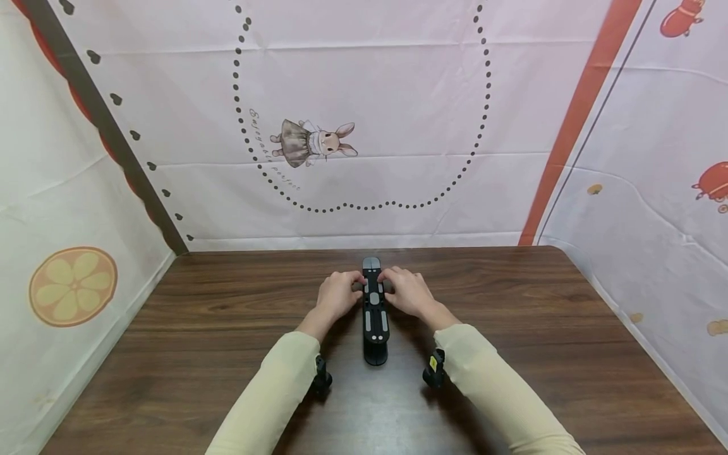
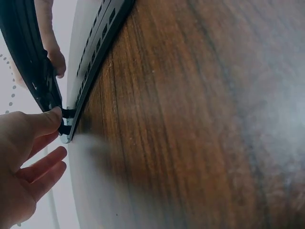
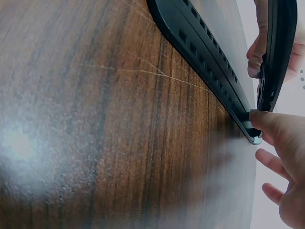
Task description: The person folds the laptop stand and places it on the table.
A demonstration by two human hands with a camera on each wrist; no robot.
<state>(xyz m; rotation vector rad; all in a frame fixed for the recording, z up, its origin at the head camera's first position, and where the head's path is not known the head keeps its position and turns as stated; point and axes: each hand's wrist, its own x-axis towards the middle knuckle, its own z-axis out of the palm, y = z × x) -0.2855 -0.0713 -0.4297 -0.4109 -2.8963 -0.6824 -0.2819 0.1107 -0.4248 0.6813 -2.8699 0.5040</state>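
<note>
A narrow black folding laptop stand (image 1: 375,320) with grey pads lies lengthwise on the table between both hands. In the wrist views its upper part (image 2: 28,52) is tilted up from the slotted base (image 3: 205,59), which rests on the tabletop. My left hand (image 1: 337,293) pinches the left side of the upper part near the far, hinged end. From the right side, my right hand (image 1: 412,293) pinches the same part at about the same height. The thumbs sit low by the hinge, while the other fingers spread beside it. The faces behind the thumbs are hidden.
The brown wood-grain table (image 1: 239,316) spreads out on both sides of the stand. A printed cloth (image 1: 398,114) with a rabbit hangs behind the far table edge and continues at both sides. A small black device (image 1: 435,368) is strapped at each wrist.
</note>
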